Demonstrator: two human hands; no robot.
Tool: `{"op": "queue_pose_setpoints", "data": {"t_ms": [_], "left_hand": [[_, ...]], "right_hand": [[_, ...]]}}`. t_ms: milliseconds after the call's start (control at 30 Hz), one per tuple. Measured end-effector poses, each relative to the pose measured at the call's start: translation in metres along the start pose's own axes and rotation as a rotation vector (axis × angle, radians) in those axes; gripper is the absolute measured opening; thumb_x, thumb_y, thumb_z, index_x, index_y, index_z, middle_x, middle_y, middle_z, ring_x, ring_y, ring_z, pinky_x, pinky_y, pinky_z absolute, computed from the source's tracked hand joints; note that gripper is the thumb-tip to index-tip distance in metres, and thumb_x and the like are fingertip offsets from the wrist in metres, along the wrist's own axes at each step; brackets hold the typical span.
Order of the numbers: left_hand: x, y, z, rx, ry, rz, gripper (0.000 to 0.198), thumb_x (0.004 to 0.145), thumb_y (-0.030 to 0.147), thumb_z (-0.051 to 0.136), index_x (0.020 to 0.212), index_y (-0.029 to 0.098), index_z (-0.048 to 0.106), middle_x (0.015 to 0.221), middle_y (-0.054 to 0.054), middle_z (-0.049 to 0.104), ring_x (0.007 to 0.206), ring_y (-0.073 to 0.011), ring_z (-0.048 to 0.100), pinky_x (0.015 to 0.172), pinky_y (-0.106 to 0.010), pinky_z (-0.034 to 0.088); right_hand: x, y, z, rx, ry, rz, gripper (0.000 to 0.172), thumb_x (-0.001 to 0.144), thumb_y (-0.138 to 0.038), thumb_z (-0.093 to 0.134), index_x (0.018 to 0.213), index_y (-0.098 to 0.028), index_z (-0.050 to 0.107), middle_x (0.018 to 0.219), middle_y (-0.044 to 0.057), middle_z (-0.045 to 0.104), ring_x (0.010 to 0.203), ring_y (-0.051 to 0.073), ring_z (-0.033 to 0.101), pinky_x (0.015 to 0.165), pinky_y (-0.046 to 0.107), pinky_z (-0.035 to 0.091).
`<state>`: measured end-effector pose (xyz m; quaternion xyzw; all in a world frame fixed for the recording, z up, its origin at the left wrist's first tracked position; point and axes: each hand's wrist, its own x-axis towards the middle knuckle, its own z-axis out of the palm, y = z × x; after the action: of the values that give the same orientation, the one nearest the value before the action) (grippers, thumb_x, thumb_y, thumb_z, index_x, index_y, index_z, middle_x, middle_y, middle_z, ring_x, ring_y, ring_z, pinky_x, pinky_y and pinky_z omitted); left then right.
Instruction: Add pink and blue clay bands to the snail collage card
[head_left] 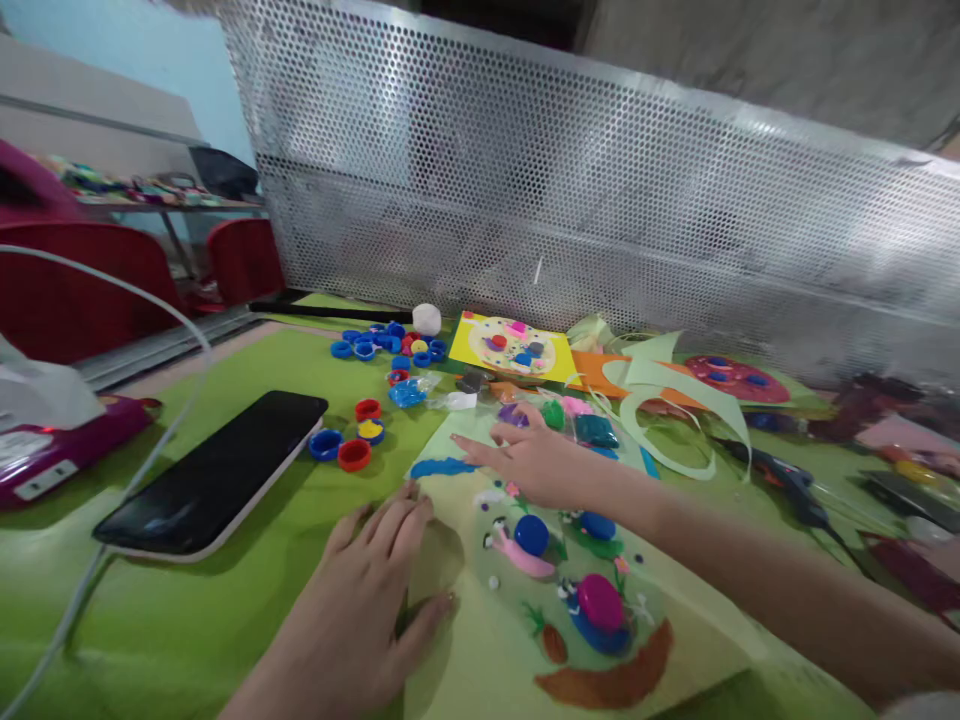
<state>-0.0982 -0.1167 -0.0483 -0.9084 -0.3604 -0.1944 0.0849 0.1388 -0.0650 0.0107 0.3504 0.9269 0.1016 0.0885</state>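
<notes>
My left hand [371,590] lies flat with fingers stretched on the left edge of a pale paper sheet [457,650], holding it against the table. Over the sheet's far part is my right hand [525,460], fingers apart, just above a strip of blue modelling clay [442,467]; whether a fingertip touches it I cannot tell. Nearer me on the sheet are clay snails with bottle-cap shells: a pink one with a blue cap [532,536], a blue one with a magenta cap [600,602], and a green one with a blue cap [598,526]. Brown clay [611,675] curves along the near edge.
A smartphone [217,470] and white cable [184,400] lie left, beside a purple power strip [82,440]. Bottle caps [354,455] are scattered behind my left hand. Farther off are a yellow card [480,355], paper strips [667,390] and a glue gun [780,480]. A perforated metal panel [525,180] stands behind.
</notes>
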Motion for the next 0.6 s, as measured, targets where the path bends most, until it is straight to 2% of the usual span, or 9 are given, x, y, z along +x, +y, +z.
{"op": "queue_pose_setpoints", "data": {"t_ms": [133,200,400,600], "left_hand": [[-0.001,-0.001,0.001,0.002,-0.01,-0.008,0.054,0.084,0.051,0.042,0.123,0.014,0.042,0.128,-0.012,0.054,0.12,-0.0278,0.045,0.093,-0.041,0.03],[-0.001,-0.001,0.0,-0.01,-0.013,-0.012,0.054,0.084,0.051,0.043,0.123,0.014,0.043,0.127,-0.012,0.055,0.119,-0.0278,0.046,0.094,-0.041,0.031],[-0.001,-0.001,0.0,-0.036,-0.031,-0.029,0.054,0.084,0.052,0.042,0.123,0.015,0.043,0.127,-0.012,0.055,0.117,-0.0289,0.047,0.093,-0.043,0.032],[-0.001,-0.001,0.0,-0.058,-0.037,-0.035,0.054,0.084,0.051,0.044,0.124,0.015,0.042,0.127,-0.012,0.054,0.118,-0.0288,0.047,0.094,-0.043,0.032]], "right_hand": [[0.004,0.005,0.002,0.086,0.056,0.028,0.082,0.072,0.001,0.04,0.144,-0.013,0.006,0.116,0.012,0.061,0.123,0.025,0.032,0.098,0.052,0.021],[0.01,0.003,0.002,0.135,0.044,0.028,0.083,0.071,0.0,0.041,0.145,-0.012,0.005,0.123,0.012,0.057,0.124,0.025,0.032,0.098,0.051,0.022],[0.025,-0.005,0.003,0.178,0.032,0.024,0.074,0.077,-0.002,0.039,0.144,-0.009,0.01,0.121,0.015,0.057,0.119,0.025,0.037,0.094,0.045,0.03],[0.02,-0.004,0.002,0.205,0.04,0.015,0.073,0.076,-0.001,0.039,0.144,-0.009,0.013,0.11,0.014,0.064,0.116,0.026,0.039,0.092,0.045,0.031]]}}
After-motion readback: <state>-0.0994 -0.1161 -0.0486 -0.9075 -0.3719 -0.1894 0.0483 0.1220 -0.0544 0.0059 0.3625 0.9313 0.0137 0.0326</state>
